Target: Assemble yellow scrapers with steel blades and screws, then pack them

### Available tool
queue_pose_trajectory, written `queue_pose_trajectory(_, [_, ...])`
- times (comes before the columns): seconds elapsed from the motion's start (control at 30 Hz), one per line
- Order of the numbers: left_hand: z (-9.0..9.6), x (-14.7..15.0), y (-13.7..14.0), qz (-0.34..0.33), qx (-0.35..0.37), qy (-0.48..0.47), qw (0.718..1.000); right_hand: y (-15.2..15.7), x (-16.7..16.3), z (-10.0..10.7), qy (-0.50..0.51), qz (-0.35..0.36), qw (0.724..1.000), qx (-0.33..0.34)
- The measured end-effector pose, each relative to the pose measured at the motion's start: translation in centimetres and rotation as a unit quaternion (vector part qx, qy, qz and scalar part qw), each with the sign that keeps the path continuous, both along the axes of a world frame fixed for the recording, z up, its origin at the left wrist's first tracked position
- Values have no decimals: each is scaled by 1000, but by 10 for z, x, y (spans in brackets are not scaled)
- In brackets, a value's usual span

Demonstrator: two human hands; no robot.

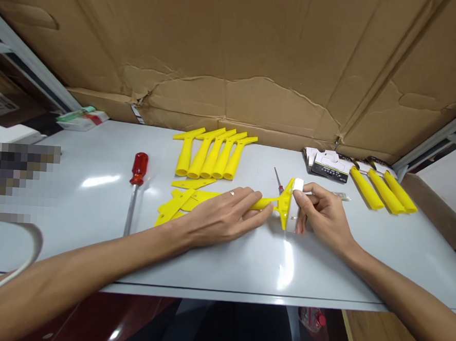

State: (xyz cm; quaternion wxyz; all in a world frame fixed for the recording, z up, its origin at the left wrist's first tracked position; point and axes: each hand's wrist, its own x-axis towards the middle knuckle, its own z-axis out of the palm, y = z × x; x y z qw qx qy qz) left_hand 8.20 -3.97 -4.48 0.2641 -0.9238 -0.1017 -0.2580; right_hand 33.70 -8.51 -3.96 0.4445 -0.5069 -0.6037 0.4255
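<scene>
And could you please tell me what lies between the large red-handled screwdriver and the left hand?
In the head view, overlapping yellow pieces lie between the large red-handled screwdriver and the left hand.

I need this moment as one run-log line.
left hand: holds yellow tool; right hand: pinches white piece at tool's head; large screwdriver: on table
</scene>
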Motion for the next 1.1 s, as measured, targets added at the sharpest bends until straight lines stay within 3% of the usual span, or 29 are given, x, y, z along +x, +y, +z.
queue_pose_trajectory(0.13, [3,0,-3,-12,44,27,999,0,0,3,22,28,999,-20])
queue_pose_trajectory(0.43, [4,1,-10,44,52,90,994,-7,-3,8,70,98,992,-42])
queue_pose_trajectory(0.6, [0,1,-8,62,-1,121,991,-6,-4,7,59,117,989,-69])
queue_pose_trajectory(0.73, [-5,-1,-1,76,-65,150,984,2,5,5,14,44,997,-57])
queue_pose_trajectory(0.83, [-7,-2,5,74,-92,167,979,11,17,5,-28,-60,998,13])
queue_pose_trajectory(0.93, [-6,-3,8,58,-99,169,979,18,27,3,-166,-81,976,114])
queue_pose_trajectory(1.1, [-3,-2,9,44,-167,169,970,23,28,-13,-443,59,873,196])
